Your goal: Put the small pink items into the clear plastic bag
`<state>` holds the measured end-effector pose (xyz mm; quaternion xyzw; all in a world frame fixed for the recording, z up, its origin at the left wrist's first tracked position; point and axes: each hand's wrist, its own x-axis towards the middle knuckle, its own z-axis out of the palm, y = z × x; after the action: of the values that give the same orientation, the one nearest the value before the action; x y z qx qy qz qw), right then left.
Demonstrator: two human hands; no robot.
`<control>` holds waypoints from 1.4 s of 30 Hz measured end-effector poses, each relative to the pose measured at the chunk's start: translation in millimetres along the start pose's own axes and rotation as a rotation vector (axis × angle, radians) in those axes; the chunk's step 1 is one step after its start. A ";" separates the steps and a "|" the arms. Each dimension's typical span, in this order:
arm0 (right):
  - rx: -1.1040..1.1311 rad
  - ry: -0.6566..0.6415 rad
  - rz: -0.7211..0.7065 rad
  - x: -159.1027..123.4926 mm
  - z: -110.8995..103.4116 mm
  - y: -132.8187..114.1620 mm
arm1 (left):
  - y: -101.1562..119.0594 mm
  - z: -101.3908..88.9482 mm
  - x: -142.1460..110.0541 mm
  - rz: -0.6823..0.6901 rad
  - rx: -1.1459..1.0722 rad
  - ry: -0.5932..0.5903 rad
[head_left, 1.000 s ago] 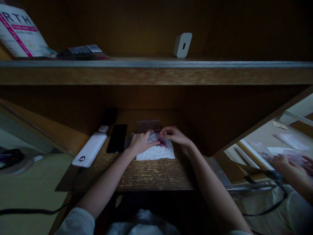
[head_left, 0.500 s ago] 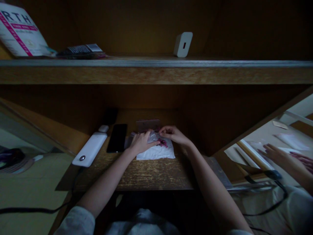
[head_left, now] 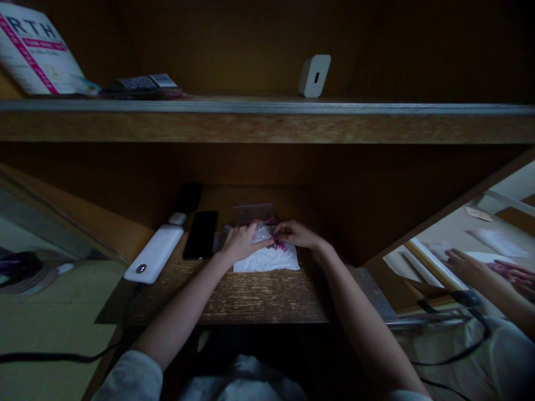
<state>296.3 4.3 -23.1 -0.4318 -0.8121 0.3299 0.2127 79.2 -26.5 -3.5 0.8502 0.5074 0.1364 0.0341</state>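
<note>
Wooden desk [head_left: 228,295] bears one clear bag [head_left: 262,233] of pink beads [head_left: 278,243], left hand [head_left: 244,243] open upon it, grip of right hand [head_left: 297,234] unclear.

The right hand [head_left: 298,235] had settled lower, its fingers [head_left: 282,227] now partly over the pink beads [head_left: 278,243]; right of those fingers, a co-worker's hand [head_left: 468,267] had opened and shifted left.

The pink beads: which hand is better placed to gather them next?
Right hand, probably: its fingers reach the pink beads, while the left hand lies over the clear plastic bag.
</note>
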 end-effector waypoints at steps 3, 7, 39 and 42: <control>0.011 -0.021 -0.003 0.6 1.2 -0.5 | 0.1 -0.5 0.0 0.000 0.010 -0.010; 0.021 -0.032 -0.008 1.2 2.4 0.4 | 0.8 -1.7 0.1 -0.015 0.012 -0.021; 0.415 0.152 0.020 -7.4 -6.0 -34.5 | 0.6 -0.3 -0.6 0.012 -0.023 0.004; 0.437 0.135 0.012 -5.2 -2.1 -37.3 | -0.6 0.3 -0.6 0.024 -0.039 -0.009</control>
<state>279.5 -14.5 4.9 -0.4014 -0.7026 0.4696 0.3531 78.5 -26.8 -4.0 0.8559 0.4944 0.1427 0.0514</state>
